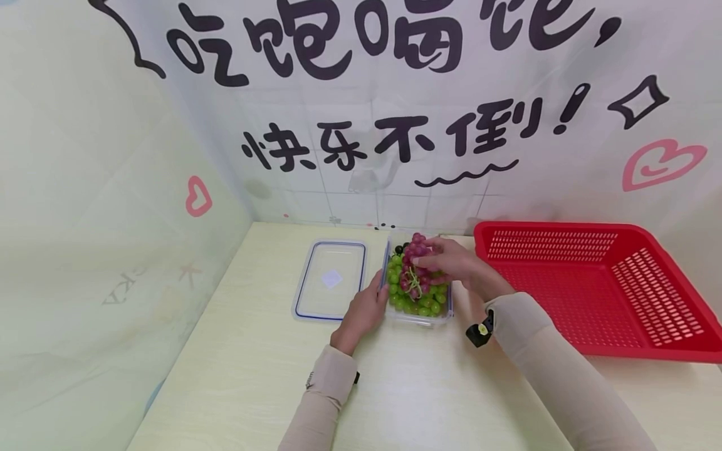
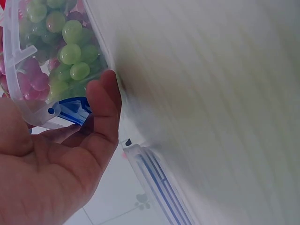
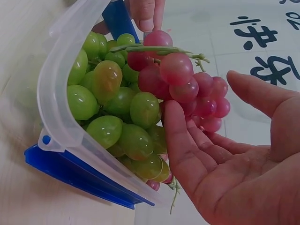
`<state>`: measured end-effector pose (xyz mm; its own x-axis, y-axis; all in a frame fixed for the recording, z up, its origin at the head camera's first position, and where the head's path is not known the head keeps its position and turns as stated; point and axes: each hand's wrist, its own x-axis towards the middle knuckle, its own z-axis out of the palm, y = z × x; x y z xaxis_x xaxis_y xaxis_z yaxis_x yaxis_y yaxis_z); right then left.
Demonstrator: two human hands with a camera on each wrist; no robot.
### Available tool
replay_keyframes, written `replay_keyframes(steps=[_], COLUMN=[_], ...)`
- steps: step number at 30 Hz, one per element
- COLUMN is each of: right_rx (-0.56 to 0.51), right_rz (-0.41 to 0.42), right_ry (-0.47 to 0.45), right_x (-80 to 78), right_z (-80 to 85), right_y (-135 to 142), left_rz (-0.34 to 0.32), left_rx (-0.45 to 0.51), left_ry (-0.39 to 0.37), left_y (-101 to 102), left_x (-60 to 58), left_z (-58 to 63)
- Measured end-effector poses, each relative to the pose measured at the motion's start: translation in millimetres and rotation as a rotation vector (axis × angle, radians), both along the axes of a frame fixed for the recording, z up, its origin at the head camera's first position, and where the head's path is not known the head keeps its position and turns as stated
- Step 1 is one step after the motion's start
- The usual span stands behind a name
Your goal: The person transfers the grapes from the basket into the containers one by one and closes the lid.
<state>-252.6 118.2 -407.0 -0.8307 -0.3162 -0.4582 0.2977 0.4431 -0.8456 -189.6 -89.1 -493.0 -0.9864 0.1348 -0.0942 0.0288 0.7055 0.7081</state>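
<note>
A clear plastic food container (image 1: 420, 319) with blue side clips holds green grapes (image 1: 420, 307), with a bunch of red grapes (image 1: 416, 250) and its green stem on top. Along the container's left side, my left hand (image 1: 365, 308) grips the edge by the blue clip (image 2: 72, 110). My right hand (image 1: 451, 260) is over the container's right side. In the right wrist view its fingers (image 3: 180, 136) touch the red bunch from beside and below, while the thumb (image 3: 253, 91) stands apart from the grapes. A few dark grapes (image 1: 400, 249) show at the container's back.
A clear lid (image 1: 321, 282) with a blue seal lies flat on the table (image 1: 254, 351), left of the container. To the right stands a large red perforated basket (image 1: 564, 300). Behind the table hangs a white printed backdrop (image 1: 361, 181), close to the container's far end.
</note>
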Motion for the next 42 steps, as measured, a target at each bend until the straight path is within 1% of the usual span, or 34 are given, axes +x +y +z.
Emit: replay_keyframes(steps=[12, 17, 22, 27, 35, 42], right_rx=[-0.008, -0.001, 0.019, 0.035, 0.017, 0.015], right_rz=[-0.025, -0.022, -0.023, -0.023, -0.046, -0.1], right_ry=[-0.008, 0.012, 0.031, 0.044, 0.052, 0.042], right_x=[1.0, 1.8, 0.1, -2.2, -4.9, -7.4], right_z=[4.9, 7.9, 8.7, 8.9, 10.8, 10.8], right_y=[4, 8, 12, 16, 22, 26], left_rz=[0.003, 0.0, -0.002, -0.001, -0.007, -0.002], left_rx=[0.006, 0.01, 0.022, 0.019, 0.03, 0.02], left_ry=[-0.006, -0.006, -0.026, -0.025, -0.021, -0.027], left_y=[0, 0, 0, 0, -1, -1], left_x=[0.1, 0.5, 0.4, 0.8, 0.4, 1.0], left_z=[0.9, 1.9, 2.8, 2.8, 1.2, 2.5])
